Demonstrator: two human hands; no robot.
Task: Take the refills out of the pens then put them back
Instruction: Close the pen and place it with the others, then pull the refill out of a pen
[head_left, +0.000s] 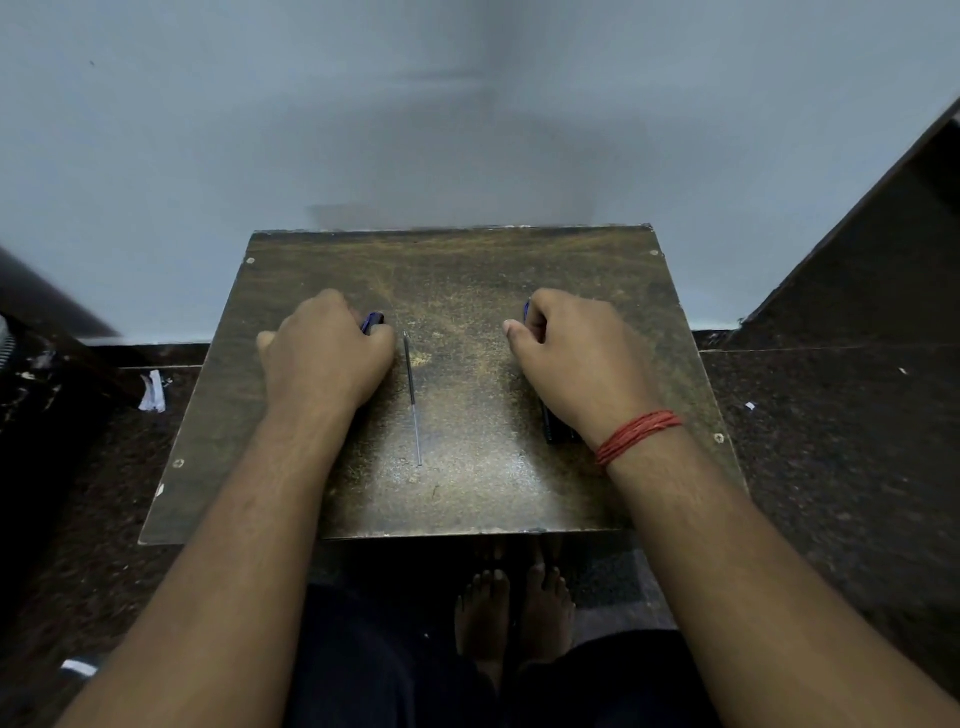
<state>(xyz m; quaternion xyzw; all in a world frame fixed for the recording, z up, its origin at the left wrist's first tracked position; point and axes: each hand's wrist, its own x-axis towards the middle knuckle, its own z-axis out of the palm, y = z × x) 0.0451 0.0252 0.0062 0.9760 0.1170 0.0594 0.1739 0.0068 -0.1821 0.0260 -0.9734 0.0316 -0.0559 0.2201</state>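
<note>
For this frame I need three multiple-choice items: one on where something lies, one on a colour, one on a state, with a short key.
1. Where does the loose refill lie?
A. on the table between the hands
B. on the floor
C. in the right hand

2. What colour is the thread on the right wrist?
A. green
B. red
C. white

3. How is the left hand?
A. flat, fingers spread
B. lifted off the table
C. curled round a blue pen

Key: 1 A, the thin refill rests on the table between the left hand and the right hand. 2 B, the wrapped thread is red. 3 C, a blue pen tip sticks out past its knuckles.
</note>
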